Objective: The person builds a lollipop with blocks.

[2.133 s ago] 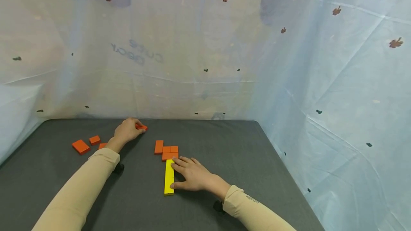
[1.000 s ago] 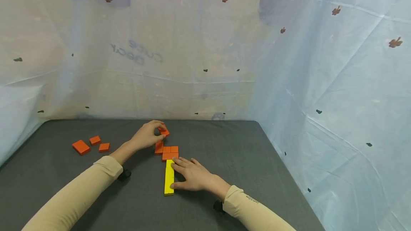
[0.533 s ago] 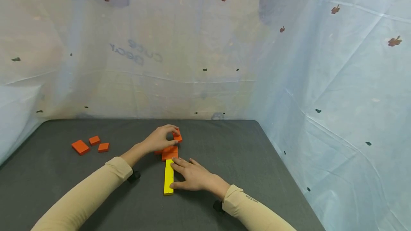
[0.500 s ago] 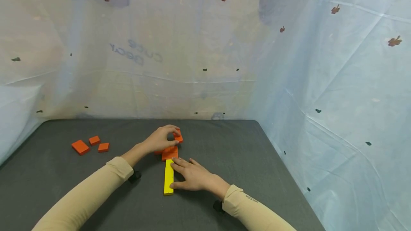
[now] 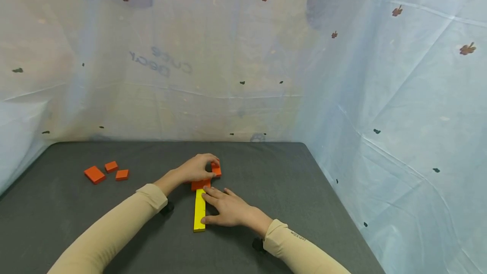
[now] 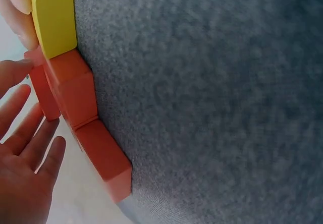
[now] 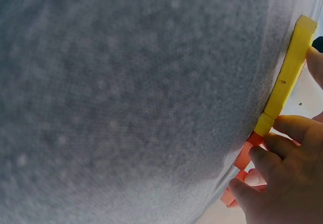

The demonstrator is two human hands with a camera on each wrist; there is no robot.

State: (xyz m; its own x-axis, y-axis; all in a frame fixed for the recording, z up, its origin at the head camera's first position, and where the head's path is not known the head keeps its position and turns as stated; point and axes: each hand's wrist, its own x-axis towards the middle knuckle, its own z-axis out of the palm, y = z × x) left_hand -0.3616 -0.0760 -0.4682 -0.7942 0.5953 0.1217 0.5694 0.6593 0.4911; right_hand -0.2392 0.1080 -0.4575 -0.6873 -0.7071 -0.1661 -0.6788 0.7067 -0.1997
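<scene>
An orange block (image 5: 217, 170) is pinched between the thumb and fingers of my left hand (image 5: 195, 168), at the right end of a small group of orange blocks (image 5: 199, 186). Much of that group is hidden under the hand in the head view. In the left wrist view, two of its orange blocks (image 6: 106, 153) lie end to end beside a yellow block (image 6: 56, 24). A long yellow strip (image 5: 199, 210), with a seam near its far end, runs from the group toward me. My right hand (image 5: 230, 210) rests along its right side, fingers spread and touching it.
Three loose orange blocks, one larger (image 5: 94, 175) and two smaller (image 5: 111, 166), lie at the left of the dark table (image 5: 285, 206). Pale plastic sheeting (image 5: 228, 67) hangs behind the table and along its right side.
My left hand has carried the orange block from the back left, past the group, and down to its right end. The right hand and yellow strip have stayed in place.
</scene>
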